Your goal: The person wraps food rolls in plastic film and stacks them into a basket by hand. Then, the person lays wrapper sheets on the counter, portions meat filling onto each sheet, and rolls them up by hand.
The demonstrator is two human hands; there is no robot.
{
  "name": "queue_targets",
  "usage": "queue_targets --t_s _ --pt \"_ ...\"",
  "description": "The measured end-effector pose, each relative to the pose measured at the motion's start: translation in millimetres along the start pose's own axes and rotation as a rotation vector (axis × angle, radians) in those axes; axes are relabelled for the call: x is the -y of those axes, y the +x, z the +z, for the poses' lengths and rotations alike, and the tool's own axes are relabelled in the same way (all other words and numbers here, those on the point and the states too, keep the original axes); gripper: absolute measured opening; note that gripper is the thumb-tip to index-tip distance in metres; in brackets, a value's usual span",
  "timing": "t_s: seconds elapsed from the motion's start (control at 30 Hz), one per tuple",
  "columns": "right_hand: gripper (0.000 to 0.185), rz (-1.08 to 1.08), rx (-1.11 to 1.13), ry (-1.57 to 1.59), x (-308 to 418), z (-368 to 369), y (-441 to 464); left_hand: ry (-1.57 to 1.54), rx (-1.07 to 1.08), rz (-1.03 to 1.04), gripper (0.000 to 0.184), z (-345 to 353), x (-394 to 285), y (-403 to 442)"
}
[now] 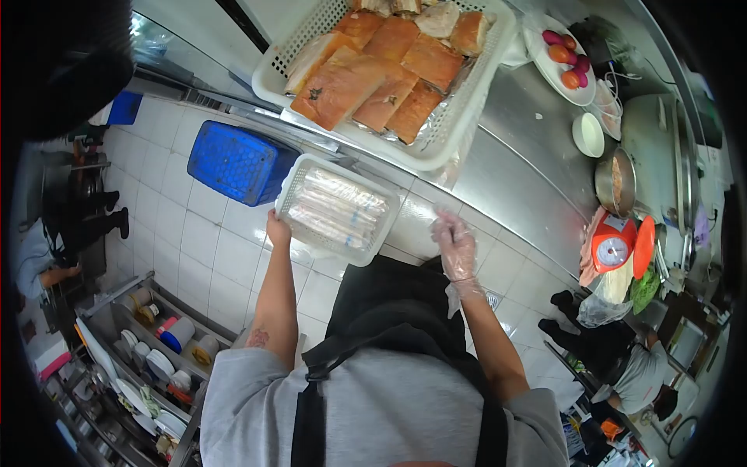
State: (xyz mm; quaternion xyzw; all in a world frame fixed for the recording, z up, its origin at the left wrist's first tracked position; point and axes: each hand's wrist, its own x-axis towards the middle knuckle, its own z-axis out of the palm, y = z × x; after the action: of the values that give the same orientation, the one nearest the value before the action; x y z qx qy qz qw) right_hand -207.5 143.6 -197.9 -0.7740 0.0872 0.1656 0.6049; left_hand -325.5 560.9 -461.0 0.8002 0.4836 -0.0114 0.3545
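My left hand (278, 229) is bare and closed on the left edge of a small white plastic basket (393, 210). The basket is held over the tiled floor in front of my apron. Inside it lie several long, pale packs in clear plastic wrap (338, 204). My right hand (454, 247) wears a clear plastic glove and hangs apart from the basket, to its right. Its fingers are loosely bent and appear to hold nothing. Ahead, a larger white basket (268, 78) on the steel counter holds several slabs of roasted meat with golden-brown skin (346, 84).
A blue crate (233, 163) stands on the floor beyond the small basket. Along the steel counter (529, 167) are a plate of eggs (541, 47), a bowl (587, 135), a metal pot (607, 183) and an orange scale (612, 247). Other people (622, 366) work at both sides.
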Motion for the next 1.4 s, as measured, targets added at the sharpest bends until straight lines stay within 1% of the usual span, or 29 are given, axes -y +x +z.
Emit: queue_targets --t_s 0.03,0.07,0.13,0.17,0.23,0.27,0.3,0.33,0.37,0.4,0.43,0.47,0.5,0.53,0.6,0.63,0.7,0.73,0.83,0.87,0.9,0.97,1.0,1.1,1.13,1.23,1.27,1.33,1.4 --pt "0.031 -0.006 -0.098 0.081 15.1 -3.2 -0.4 0.046 0.026 0.002 0.048 -4.2 -16.7 0.3" --pt "0.034 -0.060 -0.148 0.055 25.1 -6.0 2.3 0.148 -0.012 -0.041 0.053 -4.8 -33.8 -5.5" --pt "0.040 -0.173 -0.237 0.008 45.6 -8.2 15.5 0.246 -0.131 0.022 0.054 -11.2 -66.2 -18.7" --pt "0.046 -0.291 -0.280 -0.111 59.4 -6.9 24.6 0.293 -0.196 0.049 0.055 -14.3 -81.2 -25.6" --pt "0.059 -0.532 -0.354 -0.346 90.6 -0.1 47.9 0.208 -0.192 0.245 0.054 -17.9 -103.5 -41.6" --pt "0.068 -0.570 -0.303 -0.505 101.3 4.2 62.6 0.169 -0.196 0.337 0.054 -18.7 -112.2 -51.4" --pt "0.077 -0.606 -0.245 -0.664 108.0 7.9 76.3 0.160 -0.172 0.414 0.055 -16.4 -121.0 -64.4" --pt "0.080 -0.619 -0.262 -0.718 109.8 11.6 90.0 0.155 -0.148 0.485 0.056 -12.4 -131.5 -79.5" --pt "0.083 -0.634 -0.274 -0.773 108.8 17.1 103.3 0.063 -0.118 0.470 0.052 -6.1 -147.0 -102.4" --pt "0.086 -0.644 -0.276 -0.829 103.3 24.6 112.8 -0.047 -0.046 0.401 0.049 0.1 -162.0 -128.1" --pt "0.087 -0.649 -0.265 -0.918 91.0 28.4 124.6 -0.185 0.027 0.414 0.047 20.6 -156.9 -140.7" --pt "0.088 -0.669 -0.256 -1.004 79.1 28.6 143.8 -0.245 0.124 0.385 0.043 37.2 -160.1 -161.3" --pt "0.089 -0.641 -0.231 -1.042 79.5 28.1 148.5 -0.325 0.276 0.281 0.040 45.1 -175.2 -186.8" --pt "0.091 -0.613 -0.205 -1.080 80.8 27.8 153.2 -0.369 0.397 0.328 0.041 52.7 -184.2 -209.9" --pt "0.093 -0.412 -0.122 -1.094 104.3 3.4 135.9 -0.479 0.630 0.392 0.042 67.9 -192.7 -253.0" --pt "0.094 -0.376 -0.077 -1.128 108.9 -13.0 130.1 -0.547 0.736 0.409 0.042 73.3 -199.0 -274.2" --pt "0.096 -0.306 0.000 -1.191 117.7 -43.4 120.7 -0.699 0.940 0.205 0.042 72.1 -216.9 -309.3" --pt "0.095 -0.279 0.028 -1.128 118.4 -58.8 116.9 -0.710 1.002 0.093 0.043 63.4 -232.1 -323.3" --pt "0.094 -0.163 0.100 -0.916 110.2 -111.0 100.1 -0.832 1.098 0.014 0.041 52.7 -264.9 -340.0" --pt "0.092 -0.118 0.131 -0.826 97.8 -125.4 94.2 -0.876 1.124 0.026 0.039 54.8 -271.7 -339.7" --pt "0.091 -0.072 0.168 -0.735 85.1 -136.4 86.6 -0.913 1.110 0.011 0.039 54.1 -281.9 -339.0" --pt "0.080 0.101 0.418 -0.266 63.6 -154.9 64.6 -0.982 1.080 -0.022 0.041 51.9 -302.3 -333.2" --pt "0.074 0.184 0.534 -0.024 55.5 -159.4 58.9 -1.063 1.127 0.021 0.047 53.9 -307.0 -326.2" --pt "0.061 0.175 0.500 -0.062 32.3 -155.1 49.4 -1.269 1.187 -0.011 0.043 71.1 -328.4 -305.8" --pt "0.058 0.088 0.545 -0.063 53.1 -146.9 38.8 -1.242 1.241 -0.017 0.049 68.3 -333.9 -300.4" --pt "0.063 -0.046 0.461 -0.077 46.8 -134.2 39.3 -1.462 1.273 -0.264 0.057 58.0 -336.0 -296.5" --pt "0.066 -0.082 0.412 -0.262 44.4 -130.2 37.0 -1.479 1.302 -0.267 0.058 53.9 -334.0 -296.3" --pt "0.074 -0.151 0.321 -0.637 55.0 -118.1 23.4 -1.524 1.351 -0.279 0.059 20.0 -343.6 -307.3" --pt "0.082 -0.344 0.264 -0.967 60.7 -96.8 1.3 -1.335 1.164 -0.147 0.058 13.7 -344.8 -312.5"
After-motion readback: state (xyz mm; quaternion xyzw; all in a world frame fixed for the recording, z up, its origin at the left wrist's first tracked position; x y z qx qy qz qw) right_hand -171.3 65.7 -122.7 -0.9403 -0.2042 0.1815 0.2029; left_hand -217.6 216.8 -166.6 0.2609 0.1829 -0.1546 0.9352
